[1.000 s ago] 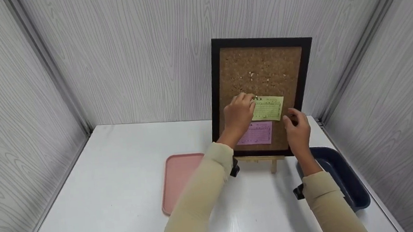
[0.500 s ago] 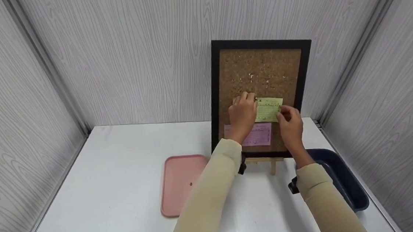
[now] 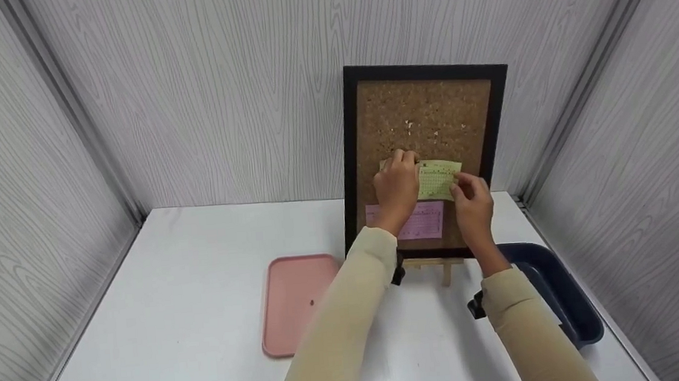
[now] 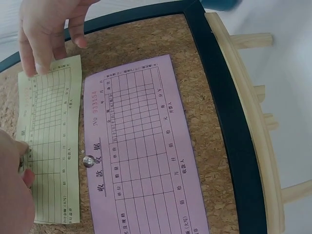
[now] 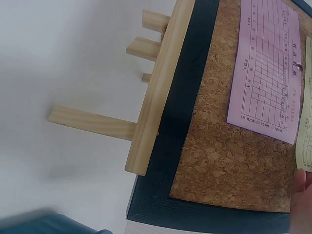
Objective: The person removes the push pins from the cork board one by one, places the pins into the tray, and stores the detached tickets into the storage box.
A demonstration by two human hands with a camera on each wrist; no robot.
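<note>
A framed cork board (image 3: 429, 101) leans upright on a small wooden easel (image 3: 446, 274). Low on its cork, a yellow-green receipt slip (image 3: 436, 181) lies above a pink receipt slip (image 3: 427, 223). One silver thumbtack (image 4: 88, 161) pins the pink slip near its top edge. My left hand (image 3: 397, 186) covers the left part of the green slip; in the left wrist view its finger and thumb pinch a small shiny tack at that slip's top edge. With thumb and forefinger, my right hand (image 3: 474, 207) pinches the green slip's right end.
A pink tray (image 3: 287, 291) with a small dark piece (image 3: 312, 302) on it lies left of the easel, partly behind my left sleeve. At the right, a navy bin (image 3: 586, 316) stands near the side wall, beyond my right forearm. Pale panels enclose the white table.
My right hand has come in leftward from beside the board and taken the green slip's right end. The left hand has shifted slightly right at the slip's top, then stayed there.
</note>
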